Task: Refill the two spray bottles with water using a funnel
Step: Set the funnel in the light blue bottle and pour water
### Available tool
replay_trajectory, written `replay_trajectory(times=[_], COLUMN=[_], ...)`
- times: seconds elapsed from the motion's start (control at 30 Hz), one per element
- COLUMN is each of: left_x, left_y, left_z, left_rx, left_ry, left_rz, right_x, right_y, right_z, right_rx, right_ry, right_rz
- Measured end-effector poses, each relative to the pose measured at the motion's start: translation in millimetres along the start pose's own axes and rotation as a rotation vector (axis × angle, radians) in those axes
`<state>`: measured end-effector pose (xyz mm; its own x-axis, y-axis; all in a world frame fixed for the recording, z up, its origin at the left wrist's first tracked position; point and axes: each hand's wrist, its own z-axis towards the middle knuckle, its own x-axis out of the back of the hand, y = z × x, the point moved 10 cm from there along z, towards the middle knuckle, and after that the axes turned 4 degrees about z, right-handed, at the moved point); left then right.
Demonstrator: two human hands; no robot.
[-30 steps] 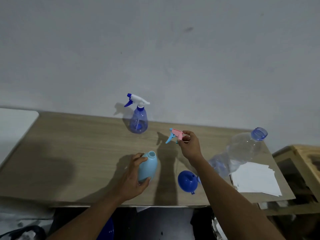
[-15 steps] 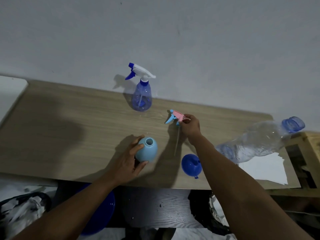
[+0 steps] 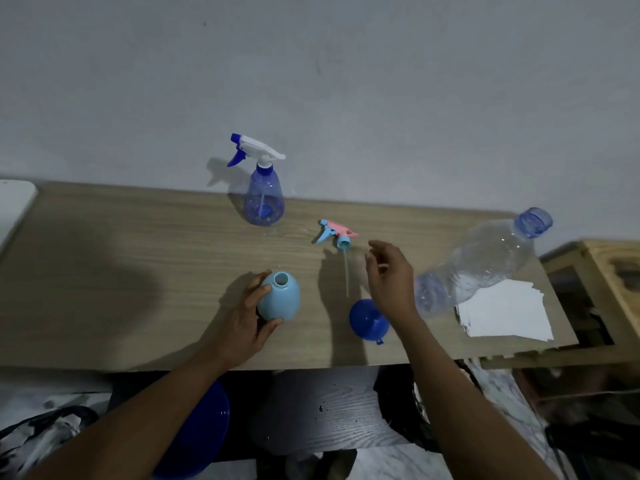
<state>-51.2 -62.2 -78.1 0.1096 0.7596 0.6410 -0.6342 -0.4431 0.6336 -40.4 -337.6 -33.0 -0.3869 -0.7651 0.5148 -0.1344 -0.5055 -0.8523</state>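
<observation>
So in the head view we've just let go of the pink spray head; it now lies on the table mid-frame, where half a second ago our right hand pinched it. That hand hovers empty, fingers apart, above the blue funnel. Left hand is wrapped around the open light-blue bottle, so funnel's probably next. The purple spray bottle is still capped up by the wall.

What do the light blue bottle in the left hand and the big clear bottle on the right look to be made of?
Light blue bottle: opaque and smooth with a soft sheen, probably plastic, though glazed ceramic can't be ruled out. Big clear bottle: thin transparent plastic, judging by the ribbed see-through wall and blue-tinted neck.
</observation>
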Motion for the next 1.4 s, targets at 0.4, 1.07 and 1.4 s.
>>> replay_trajectory(times=[0.4,1.07,1.4], left_x=[2.1,7.3,7.7], left_y=[-2.6,-9.5,-16.9], left_z=[-4.2,8.8,4.1], left_rx=[0.053,0.401,0.465], left_ry=[-0.036,-0.031,-0.044], left_rz=[0.092,-0.162,-0.226], right_x=[23.4,27.1,-29.7], right_y=[103.9,15.1,-40.5], right_z=[-123.7,-91.5,-56.3], right_rx=[-0.077,0.054,-0.562], right_ry=[-0.147,-0.1,-0.27], right_rz=[-0.247,0.024,0.798])
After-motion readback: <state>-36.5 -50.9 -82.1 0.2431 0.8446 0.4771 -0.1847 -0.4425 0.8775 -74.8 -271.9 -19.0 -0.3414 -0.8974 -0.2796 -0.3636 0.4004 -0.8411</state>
